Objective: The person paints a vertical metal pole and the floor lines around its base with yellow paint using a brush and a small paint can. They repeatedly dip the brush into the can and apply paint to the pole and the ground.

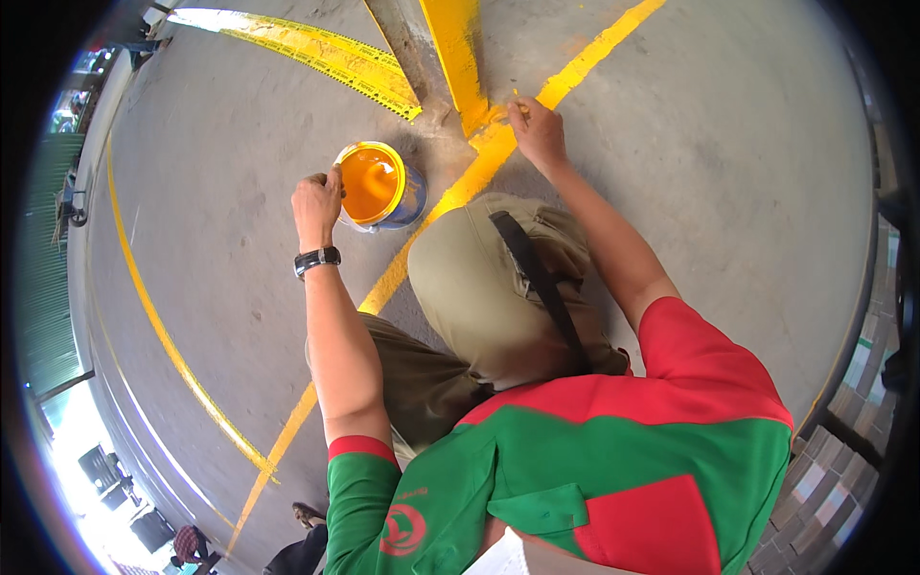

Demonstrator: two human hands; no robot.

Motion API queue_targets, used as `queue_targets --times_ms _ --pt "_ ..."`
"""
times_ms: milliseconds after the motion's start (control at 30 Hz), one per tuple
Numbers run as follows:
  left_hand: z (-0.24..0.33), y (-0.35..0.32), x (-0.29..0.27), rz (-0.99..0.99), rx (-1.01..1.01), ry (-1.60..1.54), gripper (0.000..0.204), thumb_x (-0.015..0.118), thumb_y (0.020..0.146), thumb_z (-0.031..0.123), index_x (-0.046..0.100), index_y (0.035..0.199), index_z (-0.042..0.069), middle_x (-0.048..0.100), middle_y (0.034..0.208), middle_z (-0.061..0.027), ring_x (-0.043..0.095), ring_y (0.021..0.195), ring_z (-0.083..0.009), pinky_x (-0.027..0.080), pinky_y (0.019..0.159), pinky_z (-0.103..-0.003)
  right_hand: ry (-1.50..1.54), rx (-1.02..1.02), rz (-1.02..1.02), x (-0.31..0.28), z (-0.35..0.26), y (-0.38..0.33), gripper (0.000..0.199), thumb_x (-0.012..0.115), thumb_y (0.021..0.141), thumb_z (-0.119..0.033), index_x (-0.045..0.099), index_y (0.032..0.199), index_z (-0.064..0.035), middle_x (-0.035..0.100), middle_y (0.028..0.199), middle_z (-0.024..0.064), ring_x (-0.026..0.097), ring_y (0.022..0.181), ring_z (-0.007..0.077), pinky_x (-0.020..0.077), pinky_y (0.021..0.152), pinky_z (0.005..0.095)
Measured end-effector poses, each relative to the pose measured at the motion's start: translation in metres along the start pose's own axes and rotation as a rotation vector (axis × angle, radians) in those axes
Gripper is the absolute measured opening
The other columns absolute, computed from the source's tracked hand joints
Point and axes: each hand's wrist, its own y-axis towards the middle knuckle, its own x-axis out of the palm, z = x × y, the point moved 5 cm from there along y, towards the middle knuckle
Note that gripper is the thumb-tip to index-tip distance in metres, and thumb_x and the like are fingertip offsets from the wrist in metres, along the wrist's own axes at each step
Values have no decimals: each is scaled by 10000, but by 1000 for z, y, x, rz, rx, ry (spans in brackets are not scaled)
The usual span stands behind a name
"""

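1. Grey concrete floor fills the view, and on its left side a thin yellow line curves from far to near.
2. Your left hand, with a black wristwatch just below it, is curled closed on the near-left rim of the paint can, thumb touching the rim.
3. That paint can stands upright on the floor, left of centre and toward the far side, open at the top and holding orange-yellow paint; its outer wall is bluish-white.
4. Beyond the can, a yellow toothed strip lies flat, running from the far left toward the middle.
5. Right of the can, a broad yellow painted stripe runs diagonally from near left to far right, passing under your bent knee in olive trousers.
6. At the far centre, a yellow post rises where the stripe meets its base.
7. Your right hand is closed, fingers pinching a small tool right at the stripe's wet edge; you cannot tell what kind of tool, since only its tip shows.
8. Far right, stacked blocks line the edge.
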Motion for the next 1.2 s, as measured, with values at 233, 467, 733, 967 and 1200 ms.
queue_targets --times_ms 233,467,733,967,1200 --pt "0 -2 -4 21 -20 32 516 592 968 452 780 915 -26 753 781 -165 746 780 -341 572 778 -420 224 171 38 9 -26 0 240 664 980 -251 715 985 -17 734 762 138 732 699 290 567 651 382" --pt "1 -2 -6 -12 -30 -92 476 651 947 432 783 942 -25 756 791 -168 751 800 -334 569 782 -413 398 -100 151 -79 -144 41 214 665 1006 -193 718 1024 14 751 764 99 730 687 134 552 588 271" --pt "-1 -2 -9 -1 -17 -93 427 680 922 373 776 984 -39 761 802 -166 755 807 -322 575 785 -398 356 -322 398 -147 -203 33 209 644 1022 -174 716 1037 22 747 758 92 721 662 123 546 556 265" --pt "-5 -3 -6 -22 -3 -104 347 704 885 283 770 1024 -28 764 795 -142 759 790 -289 579 776 -385 29 -126 122 -53 -74 10 180 688 977 -201 711 982 -23 696 697 151 722 614 231 543 557 339" --pt "-6 -4 -5 -8 -10 -103 340 704 883 261 762 1055 -27 764 801 -146 759 789 -287 580 773 -381 131 -159 191 -48 -91 44 174 678 981 -193 719 988 -24 680 664 134 679 556 187 525 537 343"
